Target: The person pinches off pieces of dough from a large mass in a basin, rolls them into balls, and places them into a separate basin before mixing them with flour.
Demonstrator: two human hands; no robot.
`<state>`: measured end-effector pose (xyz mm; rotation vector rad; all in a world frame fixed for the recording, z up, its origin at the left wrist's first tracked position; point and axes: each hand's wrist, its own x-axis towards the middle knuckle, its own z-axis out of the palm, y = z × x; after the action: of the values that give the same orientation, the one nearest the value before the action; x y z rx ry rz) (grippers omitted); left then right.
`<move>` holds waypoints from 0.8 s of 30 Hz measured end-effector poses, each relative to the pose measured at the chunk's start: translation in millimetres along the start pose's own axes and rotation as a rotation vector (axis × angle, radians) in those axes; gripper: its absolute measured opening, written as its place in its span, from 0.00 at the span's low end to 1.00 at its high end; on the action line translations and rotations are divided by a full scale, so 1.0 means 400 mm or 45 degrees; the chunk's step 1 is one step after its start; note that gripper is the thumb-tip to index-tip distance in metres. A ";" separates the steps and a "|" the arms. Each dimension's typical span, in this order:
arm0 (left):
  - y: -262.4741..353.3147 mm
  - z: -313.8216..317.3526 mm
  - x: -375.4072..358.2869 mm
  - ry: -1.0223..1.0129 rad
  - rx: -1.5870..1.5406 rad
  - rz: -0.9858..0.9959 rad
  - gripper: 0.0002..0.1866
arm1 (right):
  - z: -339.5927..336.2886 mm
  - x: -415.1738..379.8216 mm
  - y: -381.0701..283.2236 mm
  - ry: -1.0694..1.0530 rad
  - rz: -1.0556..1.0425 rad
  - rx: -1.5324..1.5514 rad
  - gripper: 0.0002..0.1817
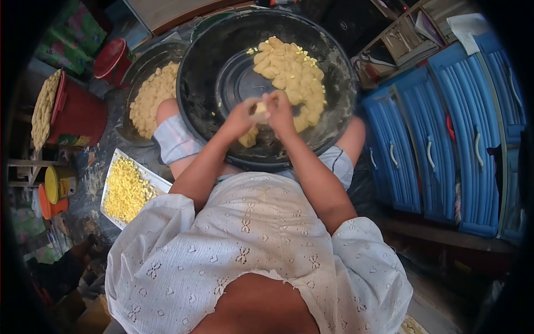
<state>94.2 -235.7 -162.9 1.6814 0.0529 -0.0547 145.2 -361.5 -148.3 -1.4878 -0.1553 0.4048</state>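
Observation:
Over a large black basin [192,78], my two hands meet around a small pale piece of dough [260,108], slightly blurred. My left hand [240,119] is closed with the piece at its fingertips. Fingers bent, my right hand [280,111] presses on the piece from the other side. Shaped dough pieces [286,69] lie packed in a curved band along the basin's right side, with small yellow cubes scattered near them. A separate lump of dough [248,137] rests in the basin below my left hand.
To the left, a white tray [167,183] holds many yellow cubes [128,189]. A second basin [125,119] holds more dough pieces [156,97]. A red bucket [83,114] and a red-lidded container [111,60] stand farther left. Blue drawers [411,142] line the right side.

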 end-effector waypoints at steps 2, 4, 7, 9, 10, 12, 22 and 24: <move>0.016 -0.001 -0.004 0.069 0.183 -0.070 0.18 | -0.008 0.058 0.056 0.078 -0.232 -0.353 0.13; 0.021 -0.005 -0.007 0.175 0.425 0.022 0.17 | -0.025 0.114 0.070 0.011 -0.136 -0.494 0.14; -0.005 -0.014 -0.008 -0.041 0.663 -0.207 0.21 | -0.048 0.144 0.118 0.008 -0.143 -0.906 0.15; -0.005 -0.017 -0.008 -0.333 0.894 -0.360 0.26 | -0.062 0.144 0.147 0.014 -0.261 -1.238 0.17; -0.010 -0.018 -0.009 -0.332 0.899 -0.358 0.26 | -0.064 0.138 0.158 0.016 -0.265 -1.234 0.17; -0.045 -0.019 -0.007 -0.114 0.788 -0.095 0.27 | -0.066 0.127 0.169 -0.204 -0.112 -1.366 0.19; -0.028 -0.047 0.015 0.135 -0.371 -0.445 0.15 | -0.124 0.164 0.111 0.193 -0.276 -1.019 0.14; -0.039 -0.051 0.019 0.132 -0.451 -0.429 0.15 | -0.169 0.184 0.160 0.471 -0.377 -1.345 0.12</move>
<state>100.9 -213.5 -176.7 1.3062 0.4017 -0.2004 226.1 -396.5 -228.1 -2.4974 -0.3160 -0.2637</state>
